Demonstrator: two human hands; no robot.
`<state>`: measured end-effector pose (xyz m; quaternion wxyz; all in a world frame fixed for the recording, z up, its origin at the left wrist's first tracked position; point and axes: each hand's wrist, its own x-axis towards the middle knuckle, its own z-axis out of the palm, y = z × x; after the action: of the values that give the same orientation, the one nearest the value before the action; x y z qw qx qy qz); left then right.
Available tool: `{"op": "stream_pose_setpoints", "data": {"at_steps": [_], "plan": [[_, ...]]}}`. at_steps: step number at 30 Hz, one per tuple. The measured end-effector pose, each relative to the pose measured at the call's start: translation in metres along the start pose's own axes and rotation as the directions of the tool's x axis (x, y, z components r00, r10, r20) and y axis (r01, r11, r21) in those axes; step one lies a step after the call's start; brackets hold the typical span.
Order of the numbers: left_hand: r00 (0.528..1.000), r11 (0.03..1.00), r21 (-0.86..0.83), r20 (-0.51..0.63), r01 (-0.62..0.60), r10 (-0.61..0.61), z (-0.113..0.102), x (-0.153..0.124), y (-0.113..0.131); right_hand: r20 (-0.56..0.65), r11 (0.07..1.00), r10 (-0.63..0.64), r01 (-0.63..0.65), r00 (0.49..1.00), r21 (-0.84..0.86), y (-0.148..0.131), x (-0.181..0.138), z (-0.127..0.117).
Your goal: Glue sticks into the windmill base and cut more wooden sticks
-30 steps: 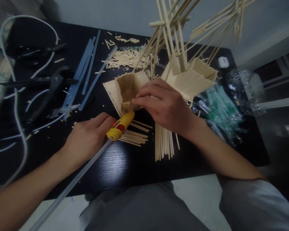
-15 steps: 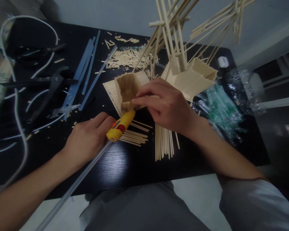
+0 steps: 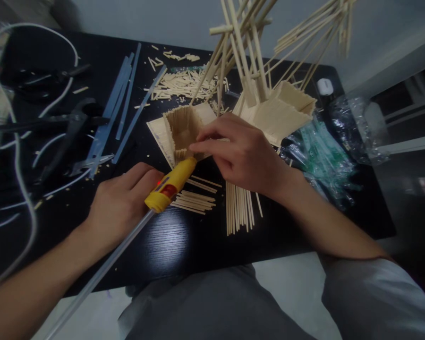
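My left hand (image 3: 122, 198) is closed on a yellow hot glue gun (image 3: 173, 184); a long clear glue stick (image 3: 102, 271) trails from its rear. The gun's front end is close to the lower wall of a small open box made of wooden sticks (image 3: 170, 130). My right hand (image 3: 239, 153) has its thumb and forefinger pinched at that box's near edge; whatever is between the fingertips is too small to make out. Below the hands lie cut wooden sticks (image 3: 194, 201) and a longer bundle of sticks (image 3: 239, 212).
A larger stick model (image 3: 279, 111) with tall crossed rods stands behind my right hand. Short stick pieces (image 3: 184, 85), blue-grey strips (image 3: 109, 113), black pliers (image 3: 74, 120) and a white cable (image 3: 17, 156) lie further left. Green-tinted plastic wrapping (image 3: 318, 156) is at the right.
The glue gun's rear has swung slightly left and down with my left hand. My right hand keeps its pinch at the box edge. The whole view has shifted a little.
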<state>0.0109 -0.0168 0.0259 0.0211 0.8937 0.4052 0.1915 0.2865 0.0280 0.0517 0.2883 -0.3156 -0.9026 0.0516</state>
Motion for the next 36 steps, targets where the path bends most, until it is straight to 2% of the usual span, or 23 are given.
{"op": "stream_pose_setpoints", "data": {"at_steps": [3,8,13,21,28,36], "plan": [[0.999,0.999,-0.006,-0.025,-0.044,0.044,-0.001,0.0,-0.002,0.026,1.0,0.008,-0.007,1.0,-0.002,0.0,0.0,-0.002],[0.997,0.999,0.019,0.061,-0.049,0.048,0.002,-0.003,-0.007,0.056,1.0,0.015,-0.013,0.998,-0.027,-0.002,0.0,-0.004],[0.996,0.998,0.055,0.09,-0.026,0.021,0.004,-0.002,-0.007,0.035,0.999,-0.007,0.009,0.999,-0.047,-0.002,0.0,-0.004],[0.995,0.995,0.026,0.04,-0.095,0.093,0.01,-0.001,-0.011,0.037,0.999,-0.012,0.014,0.999,-0.047,-0.001,-0.001,-0.003],[0.993,0.996,0.035,0.084,-0.082,0.079,0.015,0.0,-0.012,0.053,0.998,-0.011,0.015,0.999,-0.066,-0.004,0.0,-0.005],[0.997,0.997,0.012,0.013,-0.073,0.073,0.012,-0.004,-0.014,0.054,0.998,-0.007,0.01,0.999,-0.055,-0.002,0.0,-0.005]]}}
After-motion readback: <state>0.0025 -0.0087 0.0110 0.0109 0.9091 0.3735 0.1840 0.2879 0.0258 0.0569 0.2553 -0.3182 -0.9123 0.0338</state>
